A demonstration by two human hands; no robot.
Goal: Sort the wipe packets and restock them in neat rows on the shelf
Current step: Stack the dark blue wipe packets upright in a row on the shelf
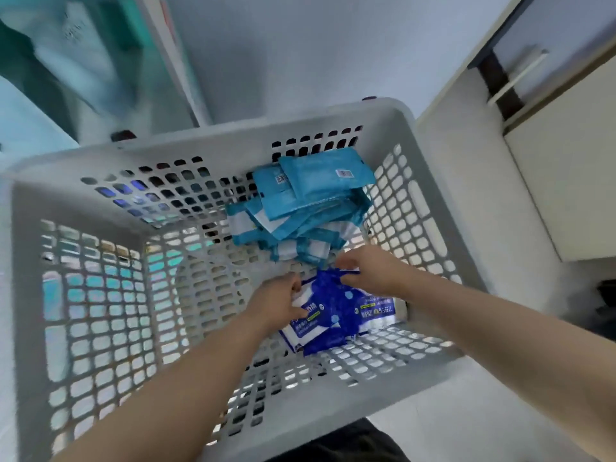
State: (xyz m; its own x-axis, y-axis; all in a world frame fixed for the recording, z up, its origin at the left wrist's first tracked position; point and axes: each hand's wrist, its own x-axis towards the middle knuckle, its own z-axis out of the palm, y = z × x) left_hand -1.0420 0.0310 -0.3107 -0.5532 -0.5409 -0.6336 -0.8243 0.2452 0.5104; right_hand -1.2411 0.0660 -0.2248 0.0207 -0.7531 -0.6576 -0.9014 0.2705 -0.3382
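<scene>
The basket [206,141] is open on top, so my arms reach in from above. Its tall walls [100,295] full of holes stand all round. The left part of the floor [216,288] is bare, with room for a hand. The light blue packets [310,201] fill the far right corner. The dark blue packets [333,318] lie by the near right wall. My left hand [278,303] and right hand [370,268] grip them, close to the light blue pile.
</scene>
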